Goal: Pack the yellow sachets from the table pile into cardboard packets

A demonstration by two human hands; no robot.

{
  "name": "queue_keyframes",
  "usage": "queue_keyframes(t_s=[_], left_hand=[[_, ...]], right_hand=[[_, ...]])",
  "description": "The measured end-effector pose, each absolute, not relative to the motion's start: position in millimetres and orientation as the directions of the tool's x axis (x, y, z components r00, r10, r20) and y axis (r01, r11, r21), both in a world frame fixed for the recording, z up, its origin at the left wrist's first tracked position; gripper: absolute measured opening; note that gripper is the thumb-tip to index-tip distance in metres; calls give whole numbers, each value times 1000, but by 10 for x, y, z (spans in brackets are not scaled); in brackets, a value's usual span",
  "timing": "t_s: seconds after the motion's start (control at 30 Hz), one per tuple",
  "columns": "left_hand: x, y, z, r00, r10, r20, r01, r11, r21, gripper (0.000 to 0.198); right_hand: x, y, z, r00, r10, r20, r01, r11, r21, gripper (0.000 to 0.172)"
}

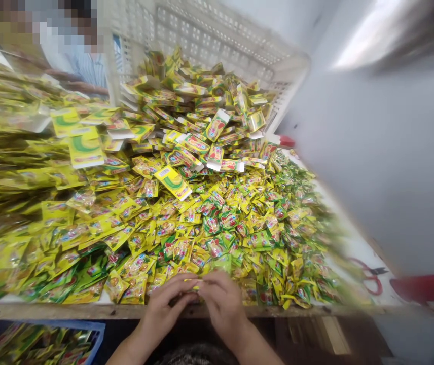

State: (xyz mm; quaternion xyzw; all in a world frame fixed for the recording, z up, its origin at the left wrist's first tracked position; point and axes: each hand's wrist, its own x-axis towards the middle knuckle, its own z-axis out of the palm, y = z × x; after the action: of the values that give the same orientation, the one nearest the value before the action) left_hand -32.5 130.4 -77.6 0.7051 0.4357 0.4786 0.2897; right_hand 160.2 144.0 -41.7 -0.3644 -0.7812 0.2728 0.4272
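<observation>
Close to the table's front edge, my left hand and my right hand meet with their fingers curled together. Between their fingertips shows the thin edge of a small yellow packet; most of it is hidden by the fingers, so it might instead be a carton. Just beyond my hands spreads a deep pile of small shiny yellow and green packets. Flat yellow cartons with open white flaps, such as one carton, lie on top of the pile farther back.
A white plastic basket lies tipped at the back, spilling cartons. Red-handled scissors and a red object are at the right. A blue crate with packets sits below left. Another person's arm shows at the back left.
</observation>
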Motion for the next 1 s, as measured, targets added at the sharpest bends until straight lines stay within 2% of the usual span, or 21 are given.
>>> queue_keyframes(t_s=[0.1, 0.27, 0.33, 0.47, 0.67, 0.73, 0.87, 0.93, 1.0], left_hand=[[-234, 1245, -812, 152, 904, 400, 323, -428, 844, 32], [-187, 1238, -756, 59, 979, 195, 357, -203, 912, 40], [-176, 1254, -734, 45, 986, 158, 342, -164, 925, 39], [-124, 1277, -724, 41, 986, 160, 319, -165, 933, 34], [-97, 1300, -676, 53, 994, 98, 282, -109, 953, 28], [-108, 1302, -673, 53, 994, 98, 287, -109, 952, 28], [-118, 1287, -710, 70, 986, 151, 291, -165, 942, 29], [-119, 1276, -714, 88, 977, 196, 277, -212, 937, 28], [-137, 1260, -674, 41, 974, 221, 279, -223, 934, 27]], right_hand=[[1636, 1424, -367, -382, 818, 430, 335, 556, -761, 23], [1598, 1569, -243, -334, 893, 302, 265, 397, -879, 9], [1540, 1592, -233, -302, 910, 284, 266, 367, -891, 5], [1492, 1593, -219, -335, 881, 334, 383, 452, -806, 14], [1691, 1864, -110, -566, 788, 241, 313, 476, -822, 11], [1719, 1907, -82, -623, 746, 236, 362, 542, -759, 15], [1722, 1861, -10, -736, 642, 215, 459, 707, -538, 15], [1738, 1894, 26, -782, 591, 198, 424, 737, -527, 16], [1754, 2013, 39, -751, 625, 212, 428, 706, -563, 17]])
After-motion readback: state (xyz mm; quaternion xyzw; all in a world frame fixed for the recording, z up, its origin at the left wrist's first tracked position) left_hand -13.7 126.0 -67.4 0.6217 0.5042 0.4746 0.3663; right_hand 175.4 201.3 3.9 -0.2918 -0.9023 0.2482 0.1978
